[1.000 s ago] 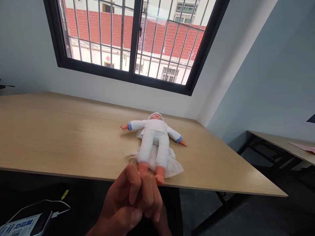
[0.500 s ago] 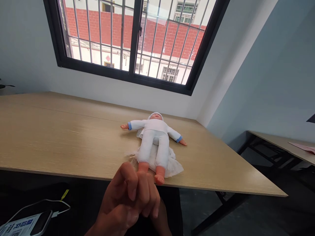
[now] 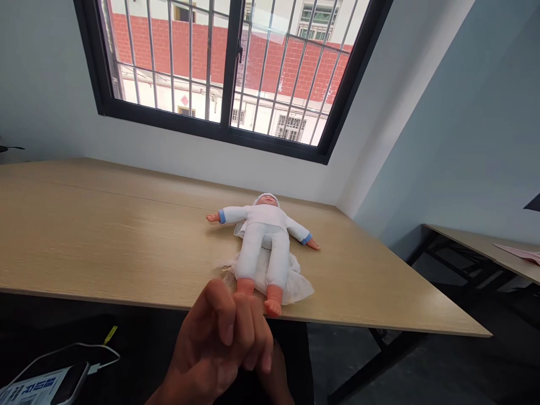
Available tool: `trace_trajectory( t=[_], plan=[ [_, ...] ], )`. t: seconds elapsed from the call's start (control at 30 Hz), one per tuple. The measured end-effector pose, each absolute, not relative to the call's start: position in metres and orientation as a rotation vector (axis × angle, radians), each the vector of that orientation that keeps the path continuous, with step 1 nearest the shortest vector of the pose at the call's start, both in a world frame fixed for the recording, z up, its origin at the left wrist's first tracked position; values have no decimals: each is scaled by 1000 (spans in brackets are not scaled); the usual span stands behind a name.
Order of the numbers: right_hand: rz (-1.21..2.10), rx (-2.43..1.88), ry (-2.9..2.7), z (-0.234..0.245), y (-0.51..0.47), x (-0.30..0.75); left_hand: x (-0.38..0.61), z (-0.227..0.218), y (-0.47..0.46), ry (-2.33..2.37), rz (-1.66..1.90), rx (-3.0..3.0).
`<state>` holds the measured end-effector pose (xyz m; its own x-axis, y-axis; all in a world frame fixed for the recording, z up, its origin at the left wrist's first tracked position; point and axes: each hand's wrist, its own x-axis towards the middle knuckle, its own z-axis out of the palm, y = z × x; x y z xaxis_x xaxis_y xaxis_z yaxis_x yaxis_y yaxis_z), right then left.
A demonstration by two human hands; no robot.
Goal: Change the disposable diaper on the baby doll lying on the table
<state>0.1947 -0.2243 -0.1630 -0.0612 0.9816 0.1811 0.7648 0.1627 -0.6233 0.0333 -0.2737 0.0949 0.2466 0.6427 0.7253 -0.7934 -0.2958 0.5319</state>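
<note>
My left hand [image 3: 202,343] is raised in front of the table edge at bottom centre, its fingers curled in. Against it rests my right hand [image 3: 255,337], also with bent fingers, its wrist running down behind. The two hands touch each other, and no object shows in either. Just beyond them a baby doll [image 3: 264,242] lies on its back, arms spread, in a white suit with blue cuffs and a white cap. Its feet point toward me, and one foot is partly covered by my fingers. Under the doll is a crumpled white cloth [image 3: 297,284].
The doll lies on a light wooden table [image 3: 126,236] below a barred window [image 3: 223,132]. At lower left are a phone-like device [image 3: 71,382] and a white cable [image 3: 80,344]. Another table [image 3: 468,239] stands at right with a pink sheet [image 3: 518,253] on it.
My left thumb has shifted slightly against the other fingers. The hands stay together in the same place, and the doll has not moved.
</note>
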Motion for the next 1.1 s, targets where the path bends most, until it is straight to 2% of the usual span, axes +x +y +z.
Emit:
trace_trajectory(
  t=[1.1],
  plan=[
    [459,-1586,-1842,-193,-217,199,35,93,-272,-198,1432,1237]
  ],
)
